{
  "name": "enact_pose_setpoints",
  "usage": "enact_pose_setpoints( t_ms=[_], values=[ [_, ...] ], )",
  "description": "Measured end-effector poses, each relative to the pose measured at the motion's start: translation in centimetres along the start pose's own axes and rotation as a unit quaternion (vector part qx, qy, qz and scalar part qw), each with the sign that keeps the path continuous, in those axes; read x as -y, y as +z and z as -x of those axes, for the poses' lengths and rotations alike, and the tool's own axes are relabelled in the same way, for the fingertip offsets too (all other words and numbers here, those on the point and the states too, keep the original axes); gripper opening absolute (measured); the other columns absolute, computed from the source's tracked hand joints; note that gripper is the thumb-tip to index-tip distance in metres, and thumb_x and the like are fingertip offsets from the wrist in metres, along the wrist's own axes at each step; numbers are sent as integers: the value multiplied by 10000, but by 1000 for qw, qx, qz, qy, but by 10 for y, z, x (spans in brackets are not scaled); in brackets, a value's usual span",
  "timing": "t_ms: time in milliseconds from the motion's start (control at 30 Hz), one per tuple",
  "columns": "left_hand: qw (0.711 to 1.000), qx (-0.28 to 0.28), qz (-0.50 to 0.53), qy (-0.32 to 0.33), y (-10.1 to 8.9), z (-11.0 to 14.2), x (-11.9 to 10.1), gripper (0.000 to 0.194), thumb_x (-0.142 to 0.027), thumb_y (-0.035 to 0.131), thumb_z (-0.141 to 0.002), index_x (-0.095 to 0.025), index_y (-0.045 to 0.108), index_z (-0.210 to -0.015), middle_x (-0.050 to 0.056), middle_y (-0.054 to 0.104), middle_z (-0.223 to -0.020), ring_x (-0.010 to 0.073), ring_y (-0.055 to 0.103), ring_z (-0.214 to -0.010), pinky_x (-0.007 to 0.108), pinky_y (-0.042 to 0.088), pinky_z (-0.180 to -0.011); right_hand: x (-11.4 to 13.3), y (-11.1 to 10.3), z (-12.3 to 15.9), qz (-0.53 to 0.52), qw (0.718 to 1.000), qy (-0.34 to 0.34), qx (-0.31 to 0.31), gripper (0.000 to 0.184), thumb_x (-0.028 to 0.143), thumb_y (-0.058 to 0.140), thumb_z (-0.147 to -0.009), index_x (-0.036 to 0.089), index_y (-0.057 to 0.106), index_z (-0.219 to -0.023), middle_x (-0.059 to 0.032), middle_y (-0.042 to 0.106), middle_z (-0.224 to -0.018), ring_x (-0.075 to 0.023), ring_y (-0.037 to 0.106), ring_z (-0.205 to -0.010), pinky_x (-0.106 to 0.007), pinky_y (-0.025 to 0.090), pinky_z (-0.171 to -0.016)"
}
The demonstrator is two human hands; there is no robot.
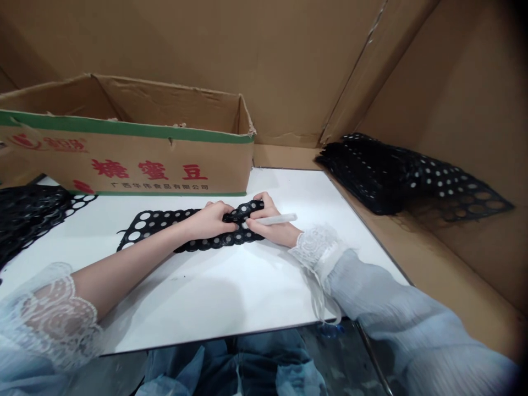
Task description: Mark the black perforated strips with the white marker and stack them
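A black strip with round holes point(154, 221) lies across the white table top point(214, 297), its right end bunched up or folded over. My left hand point(212, 220) is closed on the strip near that end, thumb and fingers pinching the black material. Facing it, my right hand point(272, 220) grips the strip's right end. A white pen-like stick point(280, 219) is also held in my right hand, slanting across the fingers toward the wrist. Its tip, by the thumb, is close to the strip; whether it touches cannot be made out.
An open cardboard box point(165, 159) with a green rim and red lettering stands behind the strip. To the left lies a pile of black holed material point(28, 217). Another black stack point(371, 173) rests at the right, against cardboard walls point(462, 110) that enclose the table's back and right.
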State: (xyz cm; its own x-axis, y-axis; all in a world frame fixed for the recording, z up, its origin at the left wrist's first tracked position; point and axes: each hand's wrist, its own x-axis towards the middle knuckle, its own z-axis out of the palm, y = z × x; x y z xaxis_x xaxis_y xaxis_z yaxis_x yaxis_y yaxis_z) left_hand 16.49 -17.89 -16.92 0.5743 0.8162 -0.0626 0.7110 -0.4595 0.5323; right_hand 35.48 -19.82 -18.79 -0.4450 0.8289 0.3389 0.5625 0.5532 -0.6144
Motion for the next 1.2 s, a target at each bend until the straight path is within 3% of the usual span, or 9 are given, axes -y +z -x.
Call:
enact_pose_setpoints(
  t_ms=[200, 333, 500, 567, 700, 833, 900, 1033, 1200],
  values=[
    [999, -43, -16, 11, 4, 5, -6, 197, -357, 423, -728, -177, 475, -669, 38, 525, -721, 205, 508, -730, 288, 369, -654, 0, 11, -4, 106, 992, -7, -62, 259, 298, 465, -771, 170, 510, -550, -96, 381, -1019, -214, 362, -999, -371, 328, -911],
    [1000, -8, 22, 12, -4, 5, -4, 250, -397, 388, -765, -176, 504, -755, 35, 541, -776, 195, 511, -726, 280, 376, -641, 7, 7, -5, 126, 989, -17, -79, 272, 286, 449, -782, 166, 504, -545, -98, 393, -1004, -209, 374, -1005, -365, 343, -897],
    [996, -20, -54, 72, -2, 3, 0, 227, -391, 394, -776, -183, 461, -717, 58, 540, -786, 241, 491, -843, 337, 365, -747, 12, -1, 2, 38, 997, 32, -54, 292, 298, 470, -772, 161, 514, -517, -89, 436, -973, -187, 408, -1004, -323, 361, -896],
    [996, -30, -63, 52, -1, 3, 1, 239, -397, 366, -793, -183, 460, -746, 72, 555, -807, 254, 496, -850, 356, 364, -756, 11, -5, 6, -17, 997, 77, -27, 305, 335, 461, -782, 161, 557, -551, -80, 473, -952, -173, 450, -947, -312, 378, -871],
    [999, -36, 11, -6, -5, 4, 1, 316, -442, 330, -813, -176, 468, -912, 75, 582, -934, 238, 528, -867, 326, 393, -759, 7, -10, 9, -78, 988, 131, 12, 340, 422, 443, -786, 177, 635, -650, -52, 535, -855, -141, 499, -745, -297, 407, -736],
    [998, -8, 55, 9, -13, 5, -2, 373, -470, 396, -778, -170, 485, -983, 67, 580, -1051, 231, 526, -944, 291, 391, -802, 6, -10, 7, -94, 988, 125, 9, 361, 415, 420, -795, 176, 616, -610, -17, 547, -650, -134, 490, -655, -271, 381, -634],
    [998, 17, 67, 7, -16, 6, -4, 373, -481, 450, -743, -177, 512, -950, 47, 602, -1010, 224, 547, -894, 270, 407, -747, 8, -10, 7, -90, 988, 123, -12, 361, 406, 414, -797, 177, 597, -587, -15, 540, -632, -140, 493, -676, -274, 375, -642],
    [993, 66, 88, -34, -18, 7, -8, 298, -472, 502, -695, -178, 548, -708, 5, 616, -729, 183, 550, -649, 243, 394, -569, 13, -10, 9, -84, 990, 108, -43, 333, 344, 433, -783, 172, 518, -511, -18, 498, -684, -141, 486, -702, -283, 382, -678],
    [987, 46, 139, -63, -18, 7, -13, 256, -431, 541, -651, -181, 569, -694, -4, 613, -699, 173, 548, -624, 240, 399, -539, 15, -10, 10, -84, 993, 71, -45, 333, 292, 447, -761, 173, 375, -459, -16, 449, -714, -134, 454, -702, -291, 392, -725]
  ],
)
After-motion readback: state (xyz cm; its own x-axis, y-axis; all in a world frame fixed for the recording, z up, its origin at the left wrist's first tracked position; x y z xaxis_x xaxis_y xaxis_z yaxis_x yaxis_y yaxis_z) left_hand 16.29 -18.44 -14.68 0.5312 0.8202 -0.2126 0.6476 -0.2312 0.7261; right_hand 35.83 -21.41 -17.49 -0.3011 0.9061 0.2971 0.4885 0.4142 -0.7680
